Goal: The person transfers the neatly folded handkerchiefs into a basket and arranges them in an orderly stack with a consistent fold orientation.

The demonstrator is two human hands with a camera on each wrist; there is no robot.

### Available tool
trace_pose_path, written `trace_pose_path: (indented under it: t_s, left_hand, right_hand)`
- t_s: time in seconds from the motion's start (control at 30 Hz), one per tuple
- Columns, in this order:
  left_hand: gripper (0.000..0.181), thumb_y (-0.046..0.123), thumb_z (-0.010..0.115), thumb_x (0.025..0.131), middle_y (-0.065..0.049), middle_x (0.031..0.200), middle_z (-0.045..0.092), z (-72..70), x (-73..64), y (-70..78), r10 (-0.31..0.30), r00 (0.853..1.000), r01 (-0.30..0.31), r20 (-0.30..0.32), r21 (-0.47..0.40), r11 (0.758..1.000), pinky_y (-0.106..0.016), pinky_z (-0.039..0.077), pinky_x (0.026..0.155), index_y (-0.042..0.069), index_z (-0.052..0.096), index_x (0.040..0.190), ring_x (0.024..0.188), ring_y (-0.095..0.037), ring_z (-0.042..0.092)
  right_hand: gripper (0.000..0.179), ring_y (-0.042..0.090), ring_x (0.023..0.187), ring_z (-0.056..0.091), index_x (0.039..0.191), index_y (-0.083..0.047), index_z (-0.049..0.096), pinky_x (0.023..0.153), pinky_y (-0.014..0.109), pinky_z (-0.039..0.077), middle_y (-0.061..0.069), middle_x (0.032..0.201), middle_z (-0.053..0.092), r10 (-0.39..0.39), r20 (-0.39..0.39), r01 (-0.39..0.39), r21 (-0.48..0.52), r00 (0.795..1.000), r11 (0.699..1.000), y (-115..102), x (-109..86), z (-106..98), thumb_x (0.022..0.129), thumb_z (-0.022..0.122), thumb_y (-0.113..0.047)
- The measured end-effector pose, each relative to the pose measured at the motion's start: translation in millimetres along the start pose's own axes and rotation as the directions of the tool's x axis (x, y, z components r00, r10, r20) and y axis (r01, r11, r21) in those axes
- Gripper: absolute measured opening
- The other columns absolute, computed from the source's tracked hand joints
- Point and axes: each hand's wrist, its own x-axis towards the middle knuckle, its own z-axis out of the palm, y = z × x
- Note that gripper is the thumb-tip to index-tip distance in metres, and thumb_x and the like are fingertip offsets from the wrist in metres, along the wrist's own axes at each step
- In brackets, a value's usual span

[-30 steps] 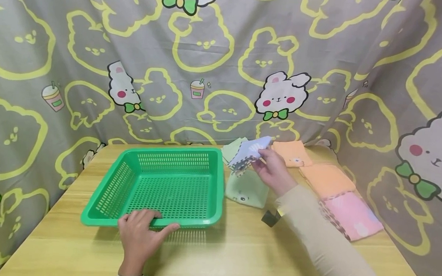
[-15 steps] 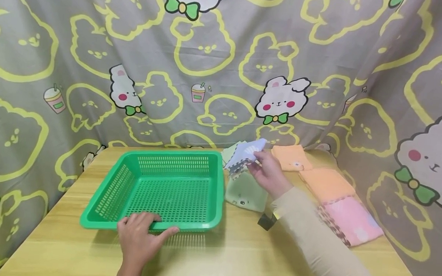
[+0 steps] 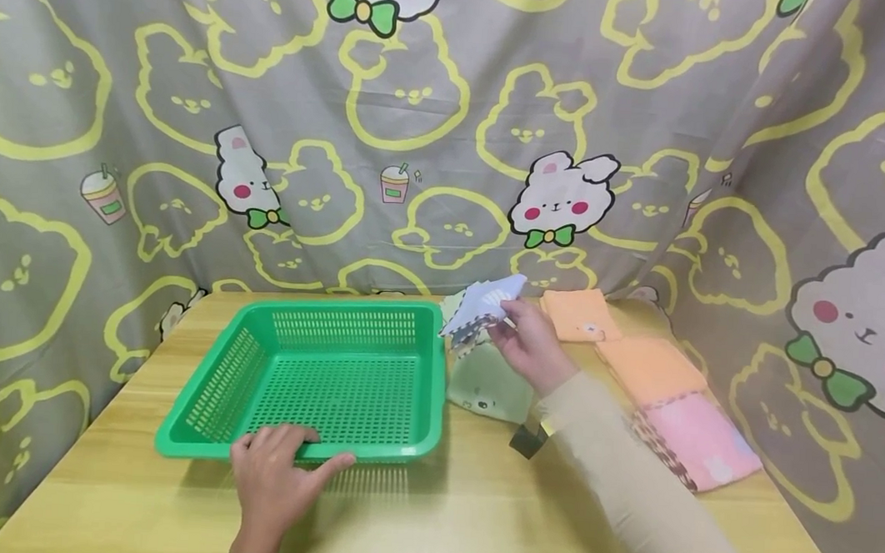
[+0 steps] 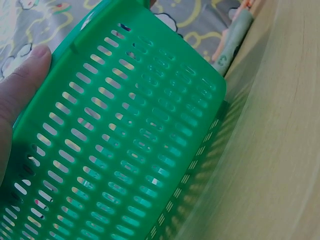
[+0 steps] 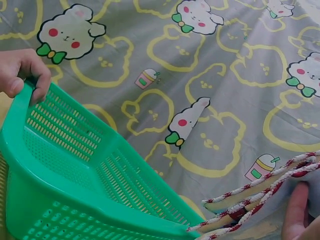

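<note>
My left hand (image 3: 274, 485) grips the front rim of a green plastic basket (image 3: 403, 453), fingers over the edge and thumb (image 4: 30, 72) along the outside. Perforated walls and floor show, with nothing lying inside. To the basket's right, my right hand (image 3: 532, 348) pinches a folded light-blue towel (image 3: 486, 302) with a patterned edge, held up near the back right corner. In the right wrist view the towel's stacked layers (image 5: 265, 195) have red-and-white stitched borders and hang by the basket rim. Beneath the raised towel lies a pale green towel (image 3: 489, 387) with a small face on it.
Another green towel (image 3: 452, 304) is partly hidden behind the blue one. Two orange towels (image 3: 579, 315) and a folded pink towel (image 3: 704, 441) lie on the right of the wooden table (image 3: 414, 526). A small black object (image 3: 527, 440) shows below my right wrist. A patterned curtain (image 3: 422, 83) stands behind.
My right hand has moved slightly left with the blue towel, bringing it closer to the basket's back right corner. My left hand keeps its hold on the rim.
</note>
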Motion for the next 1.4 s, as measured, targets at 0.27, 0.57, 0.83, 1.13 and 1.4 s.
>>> trace_pose_path:
  t_s: [0.27, 0.57, 0.83, 1.13, 1.4]
  left_hand:
    - [0.074, 0.084, 0.046, 0.074, -0.003, 0.065, 0.064, 0.7, 1.1, 1.7, 0.019, 0.999, -0.019, -0.026, 0.006, 1.000, -0.052, 0.029, 0.069, 0.013, 0.064, 0.067, 0.059, -0.026, 0.054]
    - [0.074, 0.084, 0.047, 0.074, -0.004, 0.065, 0.064, 0.7, 1.2, 1.7, 0.021, 1.000, -0.021, -0.021, 0.004, 1.000, -0.052, 0.029, 0.068, 0.013, 0.064, 0.067, 0.059, -0.026, 0.054]
    - [0.072, 0.084, 0.048, 0.073, -0.004, 0.065, 0.064, -0.2, 1.4, 1.8, 0.017, 1.000, -0.017, -0.019, 0.001, 1.000, -0.052, 0.029, 0.069, 0.013, 0.064, 0.067, 0.059, -0.026, 0.054]
    - [0.071, 0.083, 0.050, 0.073, -0.004, 0.066, 0.065, -1.9, 2.2, 1.8, 0.000, 1.000, 0.000, -0.007, -0.006, 1.000, -0.052, 0.029, 0.069, 0.013, 0.064, 0.068, 0.060, -0.026, 0.054]
    - [0.071, 0.082, 0.051, 0.073, -0.004, 0.066, 0.065, -0.3, 1.1, 1.9, 0.009, 1.000, -0.009, -0.016, -0.011, 1.000, -0.051, 0.028, 0.068, 0.013, 0.064, 0.067, 0.058, -0.026, 0.054]
  right_hand:
    - [0.023, 0.013, 0.093, 0.050, 0.123, -0.009, 0.043, 0.079, 0.019, 0.048, 0.004, 0.114, 0.045, 0.002, 0.017, -0.002, -0.009, 1.000, 1.000, 2.3, -0.4, 3.1, 0.101, 0.039, -0.004]
    - [0.040, 0.014, 0.096, 0.050, 0.140, -0.007, 0.037, 0.083, 0.020, 0.048, 0.005, 0.115, 0.045, -0.006, 0.020, 0.006, 0.007, 1.000, 1.000, 5.9, -2.2, 5.7, 0.100, 0.039, -0.003]
    - [0.048, 0.015, 0.097, 0.049, 0.146, -0.004, 0.030, 0.084, 0.020, 0.048, 0.006, 0.116, 0.045, -0.004, 0.013, 0.004, 0.013, 1.000, 1.000, 8.8, -2.1, 11.1, 0.099, 0.040, -0.001]
    - [0.056, 0.017, 0.100, 0.051, 0.151, -0.011, 0.030, 0.085, 0.023, 0.049, 0.010, 0.127, 0.045, -0.016, 0.013, 0.016, -0.007, 1.000, 1.000, 13.4, 0.8, 16.7, 0.097, 0.041, 0.001]
    - [0.054, 0.018, 0.102, 0.052, 0.150, -0.008, 0.031, 0.085, 0.023, 0.049, 0.010, 0.129, 0.045, -0.013, 0.008, 0.013, -0.028, 1.000, 1.000, 17.2, 1.5, 18.7, 0.097, 0.041, 0.000]
